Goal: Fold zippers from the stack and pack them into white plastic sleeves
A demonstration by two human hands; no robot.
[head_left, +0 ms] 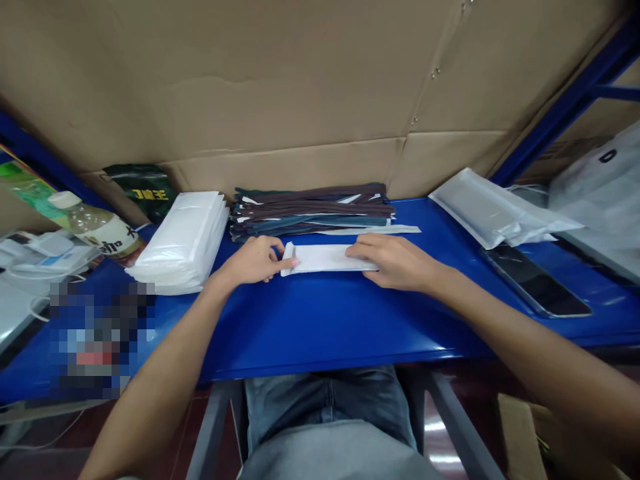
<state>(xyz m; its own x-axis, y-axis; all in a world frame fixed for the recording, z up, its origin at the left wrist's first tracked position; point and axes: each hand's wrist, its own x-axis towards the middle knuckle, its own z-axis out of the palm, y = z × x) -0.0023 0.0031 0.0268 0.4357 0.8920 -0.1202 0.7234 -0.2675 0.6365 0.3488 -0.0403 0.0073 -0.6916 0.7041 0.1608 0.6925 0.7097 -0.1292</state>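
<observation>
A long narrow white packet (325, 258) lies flat on the blue table (320, 327). My left hand (253, 261) pinches the packet's left end, where a small flap is folded up. My right hand (393, 260) presses flat on the packet's right end. Just behind the packet lies a pile of dark straps or bands (313, 208) in brown, grey and blue, with a loose white strip (373, 230) at its front edge.
A stack of white plastic packets (183, 241) sits at the left, with a bottle (97, 227) and a dark green pouch (145, 190) beyond it. At right lie clear plastic bags (493, 210) and a black phone (537, 280). A cardboard wall (300, 87) backs the table.
</observation>
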